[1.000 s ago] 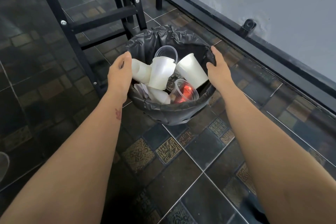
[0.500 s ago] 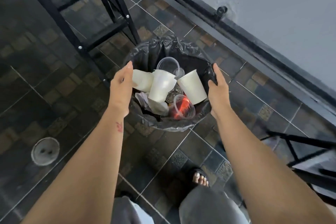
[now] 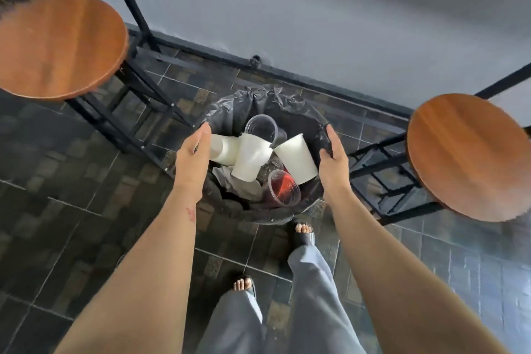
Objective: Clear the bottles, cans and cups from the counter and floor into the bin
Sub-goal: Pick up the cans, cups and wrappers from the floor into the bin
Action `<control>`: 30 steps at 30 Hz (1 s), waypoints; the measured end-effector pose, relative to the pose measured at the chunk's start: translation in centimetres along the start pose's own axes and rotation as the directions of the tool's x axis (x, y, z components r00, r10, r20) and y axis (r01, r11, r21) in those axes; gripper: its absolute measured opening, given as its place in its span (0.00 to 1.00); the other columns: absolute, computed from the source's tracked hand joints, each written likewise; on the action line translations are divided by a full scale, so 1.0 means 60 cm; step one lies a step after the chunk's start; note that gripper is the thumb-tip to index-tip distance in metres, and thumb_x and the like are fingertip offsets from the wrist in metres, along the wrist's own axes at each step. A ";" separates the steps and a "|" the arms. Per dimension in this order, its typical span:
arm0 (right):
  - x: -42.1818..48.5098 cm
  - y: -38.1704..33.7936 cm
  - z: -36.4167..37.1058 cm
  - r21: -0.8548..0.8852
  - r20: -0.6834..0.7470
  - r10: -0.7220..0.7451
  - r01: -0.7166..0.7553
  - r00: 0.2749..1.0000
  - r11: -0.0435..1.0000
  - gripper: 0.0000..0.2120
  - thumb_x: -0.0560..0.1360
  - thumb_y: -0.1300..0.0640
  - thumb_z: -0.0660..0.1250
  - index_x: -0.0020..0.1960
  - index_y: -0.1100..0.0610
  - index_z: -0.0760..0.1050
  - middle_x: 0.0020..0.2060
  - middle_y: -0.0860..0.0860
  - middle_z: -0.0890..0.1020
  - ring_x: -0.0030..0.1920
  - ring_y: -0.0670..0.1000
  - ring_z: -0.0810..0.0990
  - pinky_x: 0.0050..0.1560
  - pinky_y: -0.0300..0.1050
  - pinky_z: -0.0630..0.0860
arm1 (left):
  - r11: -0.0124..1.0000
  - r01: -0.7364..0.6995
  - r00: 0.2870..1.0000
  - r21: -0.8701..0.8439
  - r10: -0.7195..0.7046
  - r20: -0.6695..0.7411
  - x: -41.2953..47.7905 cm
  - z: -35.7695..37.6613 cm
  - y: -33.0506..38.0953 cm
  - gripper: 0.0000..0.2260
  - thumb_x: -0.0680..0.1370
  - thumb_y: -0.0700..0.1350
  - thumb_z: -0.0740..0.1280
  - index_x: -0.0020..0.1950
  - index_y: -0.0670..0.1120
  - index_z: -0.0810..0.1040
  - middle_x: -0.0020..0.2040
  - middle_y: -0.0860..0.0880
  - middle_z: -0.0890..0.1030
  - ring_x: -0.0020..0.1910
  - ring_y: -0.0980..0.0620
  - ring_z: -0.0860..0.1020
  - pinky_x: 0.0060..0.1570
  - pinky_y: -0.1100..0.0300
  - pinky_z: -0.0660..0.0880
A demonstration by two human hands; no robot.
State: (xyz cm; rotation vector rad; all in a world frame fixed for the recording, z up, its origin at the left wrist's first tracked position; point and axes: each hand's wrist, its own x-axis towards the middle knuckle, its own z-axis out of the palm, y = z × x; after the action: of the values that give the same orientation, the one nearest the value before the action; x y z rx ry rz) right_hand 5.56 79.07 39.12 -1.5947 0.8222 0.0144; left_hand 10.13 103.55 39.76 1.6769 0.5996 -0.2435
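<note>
Head cam looks straight down on this one. The person's left hand point(image 3: 192, 159) has straight fingers and nothing in it, set edge-on at the left rim of the bin point(image 3: 250, 217). The right hand point(image 3: 333, 159) mirrors it on the other side, fingers straight and laid against the black bag liner point(image 3: 258, 95); it doesn't look clamped on anything.

Between the hands the bin is heaped. There are three white paper cups point(image 3: 251, 158) lying tilted across each other, a clear plastic cup point(image 3: 261, 128) behind them, and a clear cup with red in it point(image 3: 283, 188) on its side at the near edge.

Outward from that, a sandalled foot point(image 3: 303, 234) sits just beside the bin's near wall. Two wooden-topped stools point(image 3: 60, 46) have black frames hemming the bin in left and right on the tiled floor point(image 3: 57, 181).

What could go wrong is mostly that pile. The cups look level with the rim or above it, so any squeeze, lift or tilt could tip one back onto the floor, and the red cup may dribble. The liner looks loose too, so a tug could pull it off the rim. The stool frames are near enough to snag it. The counter isn't in view, so there's no telling what's left up there.
</note>
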 end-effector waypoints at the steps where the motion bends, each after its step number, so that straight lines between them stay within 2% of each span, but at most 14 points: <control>1: -0.027 -0.011 -0.019 0.020 -0.032 0.003 -0.003 0.999 1.000 0.27 0.83 0.63 0.54 0.73 0.37 0.65 0.72 0.40 0.68 0.68 0.42 0.66 0.60 0.34 0.65 | 1.000 -0.013 1.000 0.017 0.013 0.027 -0.020 0.001 0.018 0.23 0.77 0.63 0.63 0.70 0.56 0.74 0.69 0.53 0.74 0.68 0.53 0.71 0.71 0.50 0.66; 2: -0.048 -0.018 -0.036 0.036 -0.061 0.003 -0.001 0.998 0.999 0.26 0.83 0.64 0.54 0.73 0.38 0.66 0.72 0.40 0.68 0.68 0.42 0.66 0.58 0.33 0.65 | 0.999 -0.026 0.999 0.030 0.025 0.048 -0.038 0.002 0.032 0.23 0.78 0.63 0.63 0.70 0.56 0.74 0.70 0.53 0.74 0.68 0.53 0.71 0.71 0.49 0.65; 5: -0.117 -0.034 -0.093 0.092 -0.159 -0.004 0.019 0.987 0.996 0.26 0.82 0.64 0.54 0.74 0.39 0.66 0.72 0.41 0.68 0.71 0.44 0.66 0.64 0.38 0.65 | 0.995 -0.086 0.983 0.055 0.076 0.166 -0.093 0.015 0.071 0.23 0.78 0.62 0.63 0.71 0.54 0.74 0.69 0.53 0.75 0.68 0.54 0.72 0.70 0.52 0.66; 8: -0.177 -0.036 -0.146 0.131 -0.236 0.011 0.020 0.972 0.991 0.26 0.83 0.64 0.54 0.73 0.38 0.66 0.70 0.40 0.69 0.68 0.42 0.68 0.58 0.38 0.67 | 0.988 -0.138 0.957 0.074 0.114 0.266 -0.137 0.036 0.091 0.22 0.79 0.61 0.64 0.70 0.54 0.75 0.67 0.54 0.75 0.66 0.56 0.72 0.66 0.58 0.66; 11: -0.231 -0.020 -0.201 0.145 -0.324 0.020 0.029 0.946 0.989 0.27 0.82 0.65 0.55 0.73 0.39 0.66 0.71 0.39 0.69 0.69 0.44 0.69 0.59 0.37 0.65 | 0.981 -0.158 0.927 0.114 0.108 0.358 -0.183 0.063 0.094 0.22 0.78 0.62 0.64 0.70 0.56 0.75 0.68 0.54 0.75 0.67 0.54 0.71 0.67 0.56 0.66; 12: -0.245 -0.012 -0.217 0.152 -0.344 0.034 0.020 0.938 0.988 0.27 0.82 0.65 0.55 0.73 0.39 0.66 0.70 0.40 0.70 0.67 0.43 0.71 0.59 0.36 0.65 | 0.982 -0.153 0.919 0.114 0.098 0.382 -0.198 0.071 0.091 0.22 0.78 0.62 0.64 0.70 0.56 0.75 0.68 0.54 0.75 0.67 0.54 0.72 0.67 0.56 0.66; 14: -0.278 0.005 -0.254 0.189 -0.394 0.087 -0.012 0.915 0.982 0.27 0.82 0.65 0.55 0.74 0.40 0.66 0.64 0.39 0.72 0.53 0.38 0.76 0.53 0.31 0.67 | 0.979 -0.159 0.893 0.130 0.087 0.441 -0.234 0.091 0.083 0.22 0.78 0.62 0.64 0.70 0.56 0.75 0.68 0.54 0.75 0.67 0.54 0.71 0.65 0.57 0.66; 15: -0.291 0.014 -0.272 0.212 -0.418 0.107 -0.017 0.902 0.977 0.27 0.82 0.65 0.54 0.74 0.40 0.66 0.62 0.38 0.73 0.49 0.37 0.76 0.49 0.28 0.68 | 0.976 -0.168 0.879 0.138 0.085 0.469 -0.251 0.101 0.078 0.22 0.78 0.62 0.64 0.69 0.56 0.76 0.68 0.54 0.75 0.67 0.54 0.71 0.66 0.56 0.66; 18: -0.319 0.042 -0.320 0.251 -0.478 0.152 -0.031 0.865 0.967 0.27 0.81 0.67 0.54 0.74 0.43 0.67 0.61 0.40 0.73 0.54 0.41 0.74 0.42 0.25 0.67 | 0.963 -0.206 0.844 0.175 0.084 0.530 -0.291 0.138 0.066 0.21 0.79 0.62 0.63 0.69 0.57 0.76 0.69 0.53 0.75 0.68 0.53 0.71 0.66 0.55 0.67; 20: -0.336 0.060 -0.356 0.283 -0.506 0.192 -0.048 0.841 0.958 0.28 0.81 0.66 0.54 0.74 0.42 0.67 0.62 0.42 0.73 0.49 0.38 0.75 0.38 0.24 0.68 | 0.950 -0.233 0.819 0.207 0.077 0.569 -0.320 0.171 0.059 0.21 0.79 0.62 0.62 0.69 0.57 0.75 0.70 0.53 0.74 0.67 0.53 0.71 0.63 0.57 0.66; 22: -0.351 0.079 -0.390 0.312 -0.530 0.220 -0.054 0.819 0.949 0.28 0.80 0.66 0.54 0.74 0.42 0.67 0.64 0.43 0.73 0.47 0.35 0.74 0.38 0.24 0.69 | 0.940 -0.257 0.795 0.222 0.075 0.602 -0.346 0.203 0.050 0.21 0.79 0.62 0.63 0.69 0.57 0.75 0.69 0.53 0.74 0.66 0.54 0.71 0.62 0.58 0.66; 24: -0.368 0.102 -0.436 0.338 -0.557 0.247 -0.055 0.793 0.940 0.28 0.80 0.66 0.54 0.74 0.42 0.67 0.67 0.44 0.73 0.49 0.37 0.75 0.41 0.26 0.68 | 0.925 -0.292 0.760 0.245 0.069 0.646 -0.384 0.242 0.039 0.20 0.79 0.62 0.62 0.69 0.57 0.75 0.69 0.54 0.74 0.67 0.54 0.71 0.62 0.58 0.66; 30: -0.403 0.166 -0.611 0.378 -0.616 0.318 -0.083 0.721 0.922 0.29 0.80 0.66 0.53 0.73 0.40 0.67 0.67 0.46 0.72 0.43 0.40 0.74 0.41 0.35 0.73 | 0.903 -0.335 0.684 0.269 0.037 0.729 -0.515 0.388 0.000 0.21 0.78 0.63 0.62 0.69 0.58 0.75 0.69 0.55 0.75 0.66 0.54 0.72 0.60 0.57 0.67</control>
State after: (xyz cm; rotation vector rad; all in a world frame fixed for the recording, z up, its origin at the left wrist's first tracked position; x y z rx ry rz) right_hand -33.53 59.35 49.65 -1.1687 1.4807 -0.5490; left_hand -11.92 73.38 49.89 1.8210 -0.2420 -0.8634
